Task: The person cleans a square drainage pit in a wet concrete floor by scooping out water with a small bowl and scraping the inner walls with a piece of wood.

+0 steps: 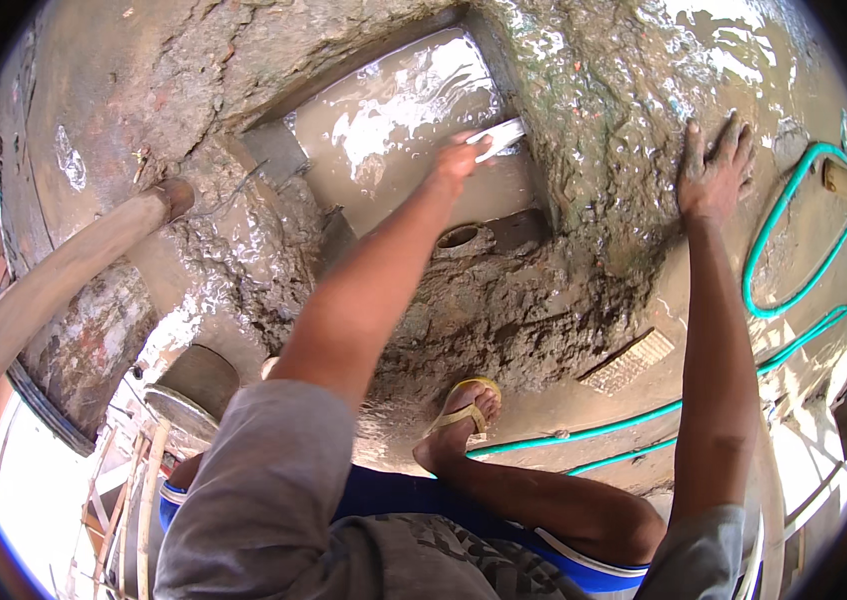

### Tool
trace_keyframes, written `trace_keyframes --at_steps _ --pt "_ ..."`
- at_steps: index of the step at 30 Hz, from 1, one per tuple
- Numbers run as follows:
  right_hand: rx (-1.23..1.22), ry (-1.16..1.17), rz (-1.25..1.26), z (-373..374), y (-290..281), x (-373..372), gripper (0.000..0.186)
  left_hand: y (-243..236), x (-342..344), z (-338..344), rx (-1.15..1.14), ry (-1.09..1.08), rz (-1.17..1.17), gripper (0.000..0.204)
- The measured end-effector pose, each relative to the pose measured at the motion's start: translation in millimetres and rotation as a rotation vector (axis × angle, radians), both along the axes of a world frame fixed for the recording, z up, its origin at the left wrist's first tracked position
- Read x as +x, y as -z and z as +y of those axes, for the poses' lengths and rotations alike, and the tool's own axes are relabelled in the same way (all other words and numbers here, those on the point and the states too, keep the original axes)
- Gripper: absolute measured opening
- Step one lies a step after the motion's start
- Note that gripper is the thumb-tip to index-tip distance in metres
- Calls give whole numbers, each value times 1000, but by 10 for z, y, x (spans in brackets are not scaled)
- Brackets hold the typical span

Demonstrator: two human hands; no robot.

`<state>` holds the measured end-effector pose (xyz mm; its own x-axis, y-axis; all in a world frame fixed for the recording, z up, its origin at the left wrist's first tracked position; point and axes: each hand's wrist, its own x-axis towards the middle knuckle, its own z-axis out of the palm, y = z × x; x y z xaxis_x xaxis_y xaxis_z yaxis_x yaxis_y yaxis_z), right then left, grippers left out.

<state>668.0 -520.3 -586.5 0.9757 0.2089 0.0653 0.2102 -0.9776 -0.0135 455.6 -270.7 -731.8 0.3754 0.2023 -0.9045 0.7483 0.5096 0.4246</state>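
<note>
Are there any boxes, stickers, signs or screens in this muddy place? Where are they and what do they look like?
None: no package, label, sign or screen shows here.
What does show: the left hand holds a small flat white tool over a pit of muddy water.
The right hand rests flat on wet mud.
A green hose curves at the right.

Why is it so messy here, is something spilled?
Yes. Muddy water fills the square pit, and wet mud is smeared around it. The left hand holds a white scoop over the water; the right hand presses on mud.
</note>
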Motion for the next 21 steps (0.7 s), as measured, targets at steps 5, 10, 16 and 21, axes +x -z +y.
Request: trace_keyframes --at_steps 5,10,16,21 --pt "-25 2 6 5 -10 52 85 -828 -1308 1129 243 379 -16 46" --pt "-16 -6 95 -61 -137 61 86 -2175 -2128 1846 479 644 146 44" --pt "-436 -220 342 410 -736 -942 76 -3458 -2784 1936 647 639 65 38" --pt "-419 -789 668 1062 -940 -2737 74 -4104 -3667 2061 822 401 -159 38"
